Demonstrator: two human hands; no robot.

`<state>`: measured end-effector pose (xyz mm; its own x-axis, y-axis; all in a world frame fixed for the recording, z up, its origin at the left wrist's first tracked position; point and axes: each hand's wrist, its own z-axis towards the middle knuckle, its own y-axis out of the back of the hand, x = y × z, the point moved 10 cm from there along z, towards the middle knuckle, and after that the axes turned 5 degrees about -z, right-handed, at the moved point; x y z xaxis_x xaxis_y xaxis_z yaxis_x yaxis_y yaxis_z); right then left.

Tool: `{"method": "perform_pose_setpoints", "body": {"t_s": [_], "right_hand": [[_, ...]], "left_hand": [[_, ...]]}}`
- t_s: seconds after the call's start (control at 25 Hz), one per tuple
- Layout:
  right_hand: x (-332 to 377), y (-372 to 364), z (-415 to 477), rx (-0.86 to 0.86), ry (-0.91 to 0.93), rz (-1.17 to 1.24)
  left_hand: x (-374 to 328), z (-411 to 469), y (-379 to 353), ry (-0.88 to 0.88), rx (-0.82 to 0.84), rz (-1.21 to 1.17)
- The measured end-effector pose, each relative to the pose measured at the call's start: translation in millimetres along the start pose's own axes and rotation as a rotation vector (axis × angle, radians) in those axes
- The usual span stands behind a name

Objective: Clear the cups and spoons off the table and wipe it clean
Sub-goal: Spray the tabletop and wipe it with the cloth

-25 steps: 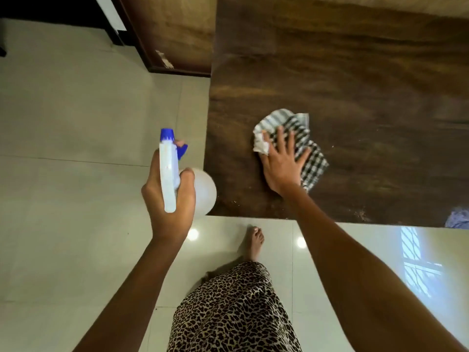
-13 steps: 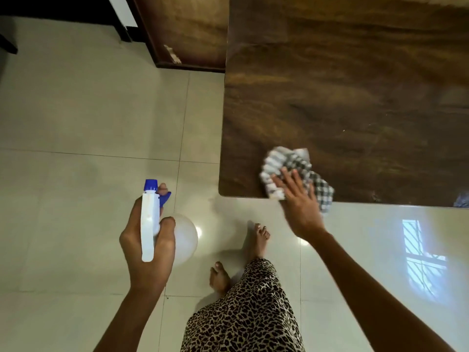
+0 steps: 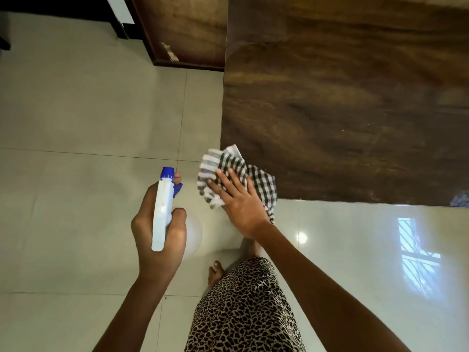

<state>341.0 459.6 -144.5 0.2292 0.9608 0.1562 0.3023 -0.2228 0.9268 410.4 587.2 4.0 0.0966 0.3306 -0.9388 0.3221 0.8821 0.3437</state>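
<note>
- Table (image 3: pixel 342 110) of dark wood: a checked cloth (image 3: pixel 264 184) lies on its near left corner and overhangs the edge.
- Right hand (image 3: pixel 241 201) presses flat on the cloth, fingers straight and spread.
- Left hand (image 3: pixel 175 240), just left of that corner over the tiled floor (image 3: pixel 76 123), grips a spray bottle (image 3: pixel 162 207).

Surfaces before you: the table (image 3: pixel 342 110) is dark wood grain, smooth, with a faint sheen. The cloth (image 3: pixel 264 184) at its near left corner is soft woven check, crumpled. To the left, the spray bottle (image 3: pixel 161 214) is smooth white plastic with a blue plastic nozzle (image 3: pixel 168 171). The floor tiles (image 3: pixel 76 110) are pale, polished and glossy, mirror-bright at near right.
</note>
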Motion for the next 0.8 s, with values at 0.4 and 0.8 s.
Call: {"method": "perform_pose_setpoints", "body": {"t_s": [0.4,0.8], "right_hand": [[-229,30,-25,-0.13,-0.806,0.305],[-122,49,12,-0.094,-0.003,0.203]], "left_hand": [[-13,20,-24,0.082,0.05,0.084],[-39,71,-108,0.138,0.265,0.188]]}}
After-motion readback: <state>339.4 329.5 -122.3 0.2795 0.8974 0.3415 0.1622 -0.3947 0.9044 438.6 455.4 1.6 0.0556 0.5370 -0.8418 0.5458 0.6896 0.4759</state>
